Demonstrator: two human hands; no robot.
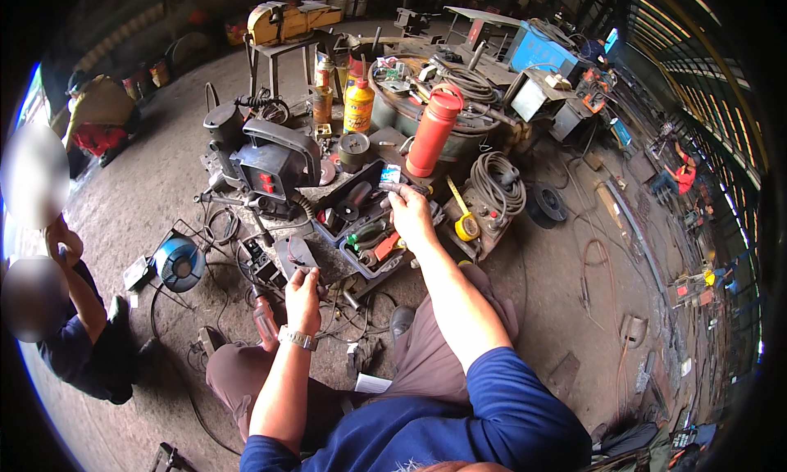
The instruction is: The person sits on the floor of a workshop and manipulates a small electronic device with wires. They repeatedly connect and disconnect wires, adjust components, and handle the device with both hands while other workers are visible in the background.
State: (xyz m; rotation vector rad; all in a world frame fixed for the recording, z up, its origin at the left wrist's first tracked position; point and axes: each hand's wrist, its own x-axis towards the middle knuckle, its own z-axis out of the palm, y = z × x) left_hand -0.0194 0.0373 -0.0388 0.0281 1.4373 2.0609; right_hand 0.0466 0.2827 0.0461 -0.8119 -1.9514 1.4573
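My left hand (302,298) is closed in a pinch at the lower edge of a dark flat piece (293,254), which has what look like thin wires on it. My right hand (411,214) reaches over the far right part of an open toolbox (334,241), its fingers bent together. What they hold, if anything, is hard to make out. Just beyond those fingers is a small blue-and-white packet (389,174). Inside the toolbox lie a red-orange tool (387,247) and several dark items. A yellow tape measure (467,227) rests right of my right hand.
Beyond the toolbox stand a red flask (434,132) and a yellow bottle (358,106). A dark machine with a handle (270,165) is at left, near a blue round fan-like device (179,262). Coiled cable (498,183) sits at right. Two people are at far left.
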